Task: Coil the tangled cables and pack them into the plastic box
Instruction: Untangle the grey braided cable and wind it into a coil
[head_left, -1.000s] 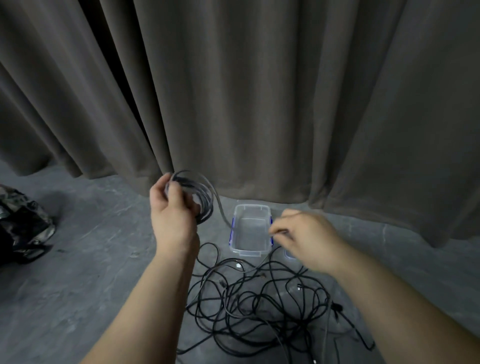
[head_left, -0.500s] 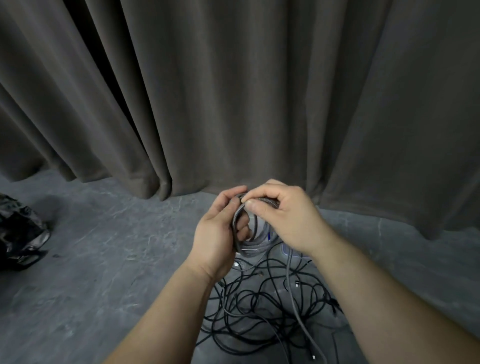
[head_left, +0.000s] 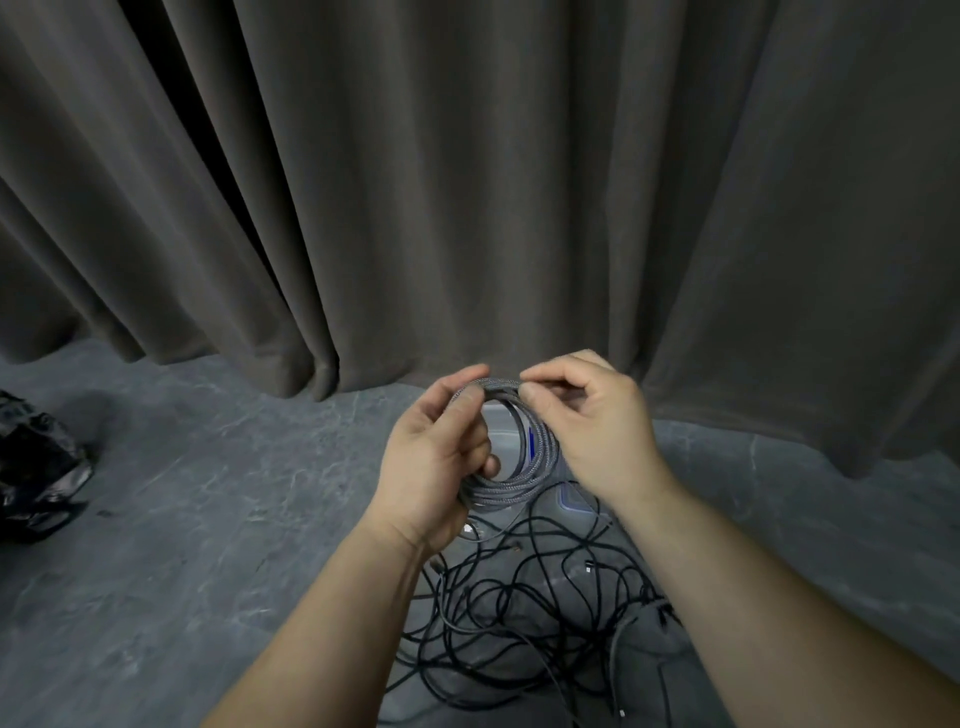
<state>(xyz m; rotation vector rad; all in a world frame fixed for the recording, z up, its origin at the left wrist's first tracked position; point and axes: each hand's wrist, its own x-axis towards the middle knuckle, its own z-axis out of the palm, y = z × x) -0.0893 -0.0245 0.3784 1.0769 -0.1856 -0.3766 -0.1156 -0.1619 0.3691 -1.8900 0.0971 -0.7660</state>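
— What does the person wear on the arms?
— Nothing that shows: both forearms are bare up to the frame's lower edge, no sleeves in view.
— And the hands?
— The bare left hand (head_left: 434, 462) and bare right hand (head_left: 597, 431) carry no gloves.

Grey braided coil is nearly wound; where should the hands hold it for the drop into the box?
Probably keep the left hand clamped across the grey braided coil's left side, bundling all loops; the right hand pinches the top arc from above.

A bare indoor room: grey marbled floor (head_left: 197, 545), floor-length dark curtain (head_left: 467, 182).
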